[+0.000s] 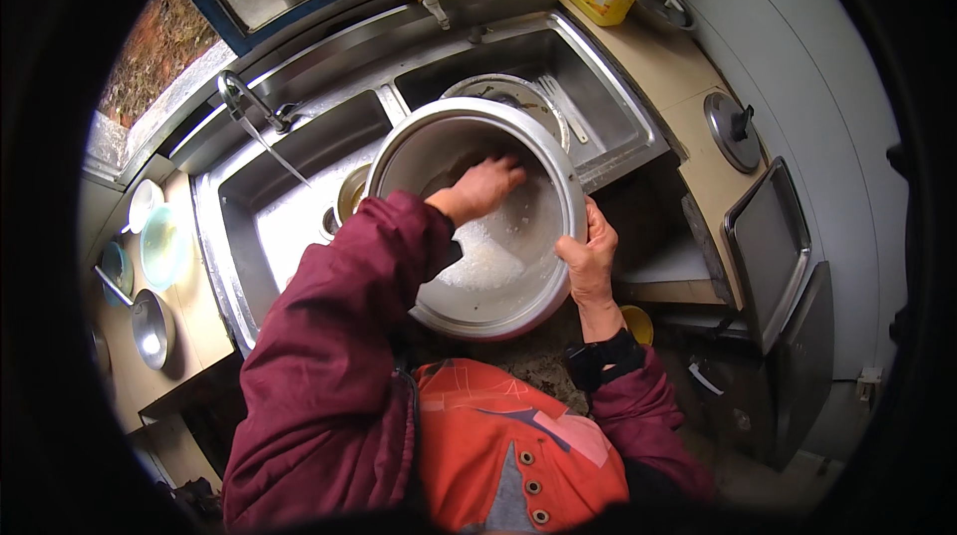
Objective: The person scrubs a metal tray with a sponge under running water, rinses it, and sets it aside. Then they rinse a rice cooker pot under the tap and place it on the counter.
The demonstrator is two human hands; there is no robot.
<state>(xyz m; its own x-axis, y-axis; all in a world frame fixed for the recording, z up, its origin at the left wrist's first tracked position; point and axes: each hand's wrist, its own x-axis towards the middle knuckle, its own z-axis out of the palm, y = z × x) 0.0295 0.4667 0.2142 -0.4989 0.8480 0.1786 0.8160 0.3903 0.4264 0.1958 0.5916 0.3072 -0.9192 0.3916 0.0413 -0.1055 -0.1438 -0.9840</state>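
Note:
A large round metal pot (419,150) is tilted at the front edge of the sink, its mouth facing me. My right hand (591,254) grips its right rim, thumb over the edge. Inside the pot reaches my left hand (482,187), close to the inner wall; its fingers are blurred, and whether they hold anything is unclear. White matter (482,262), grains or suds, lies in the lower part of the pot, with specks on the wall. Water runs from the curved faucet (239,97) into the left basin (254,236).
A bowl (351,195) sits in the left basin, partly behind the pot. The right basin (598,86) holds a round vessel (557,112) and a slotted white utensil (572,112). Bowls (161,247) and a ladle (153,329) stand left; a lid (729,131) and tray (770,251) lie right.

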